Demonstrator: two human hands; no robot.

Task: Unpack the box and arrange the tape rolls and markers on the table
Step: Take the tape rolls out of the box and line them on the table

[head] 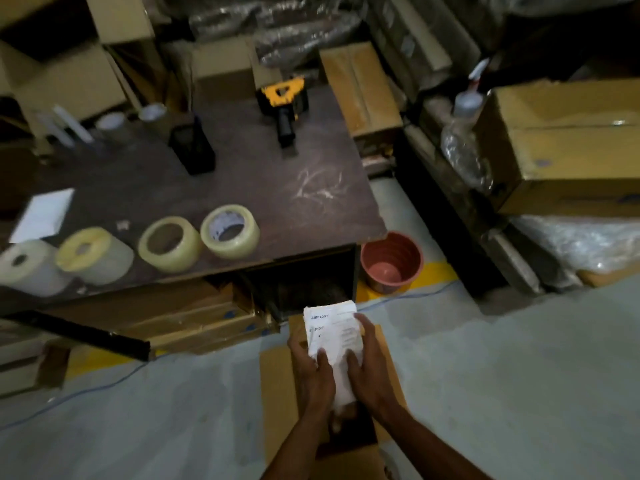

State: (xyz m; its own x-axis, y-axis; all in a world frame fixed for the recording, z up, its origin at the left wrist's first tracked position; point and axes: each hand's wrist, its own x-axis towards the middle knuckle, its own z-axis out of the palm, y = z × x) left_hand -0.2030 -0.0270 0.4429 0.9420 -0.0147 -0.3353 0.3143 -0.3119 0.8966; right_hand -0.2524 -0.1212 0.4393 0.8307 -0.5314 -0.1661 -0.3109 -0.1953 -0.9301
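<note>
A: What are the hands doing?

B: The left hand (313, 367) and the right hand (370, 362) are both gripping a stack of white printed papers (334, 336); the fingers of each hand are curling around its sides, and the thumbs are pressing on its top sheet; the stack is standing out past the fingertips, toward the table.

A: And where is the box?

B: The open cardboard box (277, 382) is sitting on the floor directly under the fingers; its flaps are spreading out on both sides of the wrists.

A: The tape rolls?

B: Four tape rolls (169, 244) are lying in a row on the dark table (277, 188), well above and to the left of the fingers; a yellow tape dispenser (284, 102) and a black mesh holder (192, 147) are standing further back; markers, I cannot tell.
</note>
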